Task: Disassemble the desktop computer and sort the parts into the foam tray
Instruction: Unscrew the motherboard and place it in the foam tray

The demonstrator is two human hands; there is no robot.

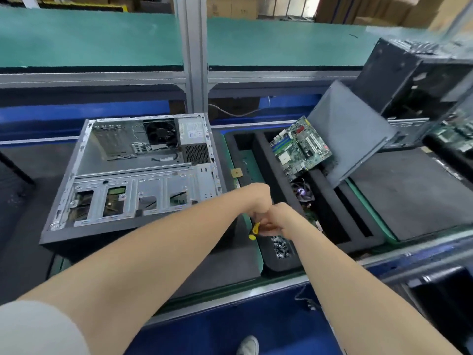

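Observation:
An open desktop case (133, 172) lies on its side at the left, with its fan and power supply (193, 135) still inside. To its right lies the black foam tray (330, 213). A green motherboard (300, 146) leans in one slot, a cooler fan (303, 192) sits below it, and several screws (281, 248) fill a near pocket. My left hand (258, 201) and right hand (277, 221) meet over the tray's near left corner. Together they grip a yellow-handled screwdriver (254, 230); which fingers hold it is hidden.
A grey side panel (350, 131) leans against the tray's far right. Another black case (419, 73) stands tilted at the back right, with more boards beyond it. A green shelf (89, 39) on an aluminium frame runs across the back. A shoe (247, 345) shows below the bench edge.

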